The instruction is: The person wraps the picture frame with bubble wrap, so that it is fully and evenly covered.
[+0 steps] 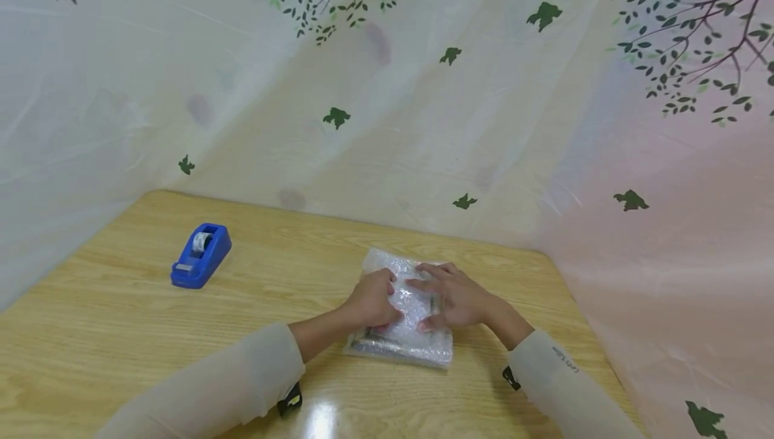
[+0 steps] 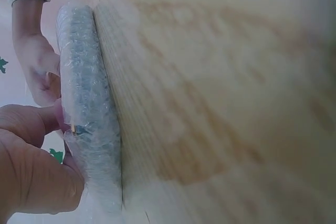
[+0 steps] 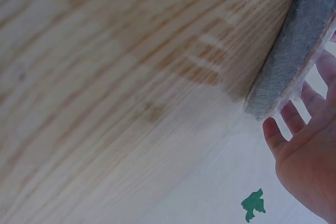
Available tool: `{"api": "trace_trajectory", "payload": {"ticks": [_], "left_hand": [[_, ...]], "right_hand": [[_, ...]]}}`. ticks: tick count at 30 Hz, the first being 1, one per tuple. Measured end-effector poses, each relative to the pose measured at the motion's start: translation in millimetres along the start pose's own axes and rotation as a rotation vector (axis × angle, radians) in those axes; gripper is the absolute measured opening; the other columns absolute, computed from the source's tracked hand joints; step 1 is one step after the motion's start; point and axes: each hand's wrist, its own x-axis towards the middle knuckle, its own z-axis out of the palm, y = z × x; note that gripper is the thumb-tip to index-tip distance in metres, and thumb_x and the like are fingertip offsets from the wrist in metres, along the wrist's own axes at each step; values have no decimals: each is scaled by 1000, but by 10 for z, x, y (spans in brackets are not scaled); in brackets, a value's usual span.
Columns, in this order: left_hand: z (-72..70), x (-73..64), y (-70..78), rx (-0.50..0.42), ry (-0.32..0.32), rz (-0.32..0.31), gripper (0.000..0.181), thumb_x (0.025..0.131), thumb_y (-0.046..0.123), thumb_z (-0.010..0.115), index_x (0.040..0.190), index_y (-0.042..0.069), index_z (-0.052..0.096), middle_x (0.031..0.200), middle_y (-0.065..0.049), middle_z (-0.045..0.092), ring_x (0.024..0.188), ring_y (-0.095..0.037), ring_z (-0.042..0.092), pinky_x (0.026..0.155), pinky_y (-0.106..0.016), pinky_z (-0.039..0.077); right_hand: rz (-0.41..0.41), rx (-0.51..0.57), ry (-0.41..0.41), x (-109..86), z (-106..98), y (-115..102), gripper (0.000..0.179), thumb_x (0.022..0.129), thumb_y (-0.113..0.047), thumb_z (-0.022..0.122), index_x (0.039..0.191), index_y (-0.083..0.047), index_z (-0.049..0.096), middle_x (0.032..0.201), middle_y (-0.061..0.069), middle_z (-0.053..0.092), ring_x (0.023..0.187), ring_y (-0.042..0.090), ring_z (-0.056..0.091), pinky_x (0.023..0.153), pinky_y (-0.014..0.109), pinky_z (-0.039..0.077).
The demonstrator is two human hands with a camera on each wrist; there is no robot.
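Observation:
A flat, rectangular item wrapped in clear bubble wrap point(image 1: 411, 351) lies on the table; what is inside is hard to make out. My left hand point(image 1: 373, 300) is on its left part, fingers curled, and seems to pinch the wrap there. In the left wrist view, the thumb and a finger of that left hand point(image 2: 37, 156) meet the upper face of the bubble wrap point(image 2: 92, 77). Across the right part of the package spreads my right hand point(image 1: 462, 296), its fingers apart and touching the top. The right wrist view has this right hand point(image 3: 310, 135) along the package's edge point(image 3: 289, 56).
A blue tape dispenser point(image 1: 208, 261) with a roll of tape stands at the left on the wood-grain table point(image 1: 290, 257). Behind and to the right of the table hangs a pale sheet point(image 1: 387, 156) printed with leaves and branches.

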Motion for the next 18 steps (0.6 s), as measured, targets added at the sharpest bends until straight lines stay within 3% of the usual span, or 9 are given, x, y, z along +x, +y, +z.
{"api": "trace_trajectory", "payload": {"ticks": [5, 11, 15, 18], "left_hand": [[-3, 9, -2, -79, 21, -18, 103, 65, -2, 91, 148, -5, 30, 98, -11, 63, 57, -16, 61, 57, -28, 55], [-2, 14, -14, -149, -6, 9, 75, 69, -6, 89, 123, 2, 37, 97, -14, 58, 48, -17, 61, 45, -28, 54], [-41, -1, 2, -75, 8, 51, 60, 72, -2, 88, 110, 3, 41, 95, -14, 57, 59, -18, 60, 54, -29, 54], [-93, -21, 10, 51, 28, 85, 52, 74, 4, 88, 105, 5, 47, 95, -9, 53, 74, -20, 56, 67, -33, 52]], "right_hand": [[2, 0, -1, -2, 10, 0, 83, 86, -65, 70, 154, -23, 49, 162, 16, 35, 137, 41, 38, 109, 65, 35], [11, 7, -6, -8, 9, -10, 82, 85, -64, 71, 154, -24, 49, 162, 15, 36, 139, 41, 37, 110, 64, 34], [12, 4, -7, -7, -6, -15, 81, 86, -63, 71, 154, -24, 49, 162, 15, 35, 140, 41, 36, 111, 64, 33], [12, 6, -9, -8, -23, -29, 81, 86, -62, 71, 153, -23, 50, 162, 16, 35, 140, 42, 36, 111, 64, 33]]}}
